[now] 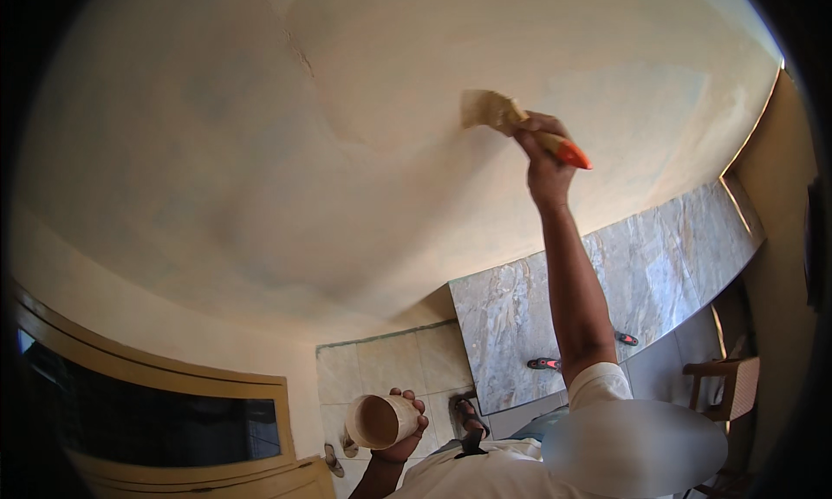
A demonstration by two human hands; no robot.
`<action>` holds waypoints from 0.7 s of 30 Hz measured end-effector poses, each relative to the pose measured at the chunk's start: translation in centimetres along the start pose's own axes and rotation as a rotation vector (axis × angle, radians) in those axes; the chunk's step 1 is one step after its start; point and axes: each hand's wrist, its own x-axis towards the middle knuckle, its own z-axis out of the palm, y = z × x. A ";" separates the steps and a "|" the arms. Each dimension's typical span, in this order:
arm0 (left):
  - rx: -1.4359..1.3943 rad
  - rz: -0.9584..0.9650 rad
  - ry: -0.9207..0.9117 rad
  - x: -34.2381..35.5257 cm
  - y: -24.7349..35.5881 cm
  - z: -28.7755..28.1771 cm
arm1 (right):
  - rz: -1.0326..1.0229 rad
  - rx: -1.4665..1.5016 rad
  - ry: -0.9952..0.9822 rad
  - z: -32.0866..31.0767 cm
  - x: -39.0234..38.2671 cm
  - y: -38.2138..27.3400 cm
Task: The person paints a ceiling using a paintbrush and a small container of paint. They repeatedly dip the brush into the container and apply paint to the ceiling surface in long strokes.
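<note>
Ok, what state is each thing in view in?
Paintbrush: gripped in the right hand, bristles motion-blurred at the wall
Cup: open-topped, held in the left hand, brownish inside
Wall: patchy, cracked near the view's top
Tan-framed dark pane: open or shut unclear
Marble-patterned slab: glossy
Sandal: being worn

A short, pale cream sleeve [600,383] sits well behind the right fingers [548,123], on a matching shirt [472,478]. Beyond the left fingers [420,407] shows a dark, strapped sandal [465,410].
</note>
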 end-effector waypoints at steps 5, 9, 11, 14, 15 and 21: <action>-0.039 0.059 0.002 -1.0 0.3 -1.4 | -0.187 -0.230 0.446 -6.3 4.2 0.2; -0.090 0.062 0.024 -1.1 0.4 -1.9 | -0.371 -0.703 0.268 0.0 1.6 -1.2; -0.108 0.069 0.027 -1.0 0.3 -1.9 | -0.433 -0.717 0.091 5.0 -2.1 -1.2; -0.097 0.098 0.007 -1.0 0.3 -1.3 | -0.525 -0.532 -0.213 10.9 -7.6 -3.6; -0.091 0.102 0.000 -1.1 0.5 -1.1 | -0.534 -0.471 -0.242 11.9 -8.9 -4.0; -0.073 0.137 -0.011 -1.5 1.6 -1.9 | -0.162 -0.012 -0.219 12.8 -8.8 -3.0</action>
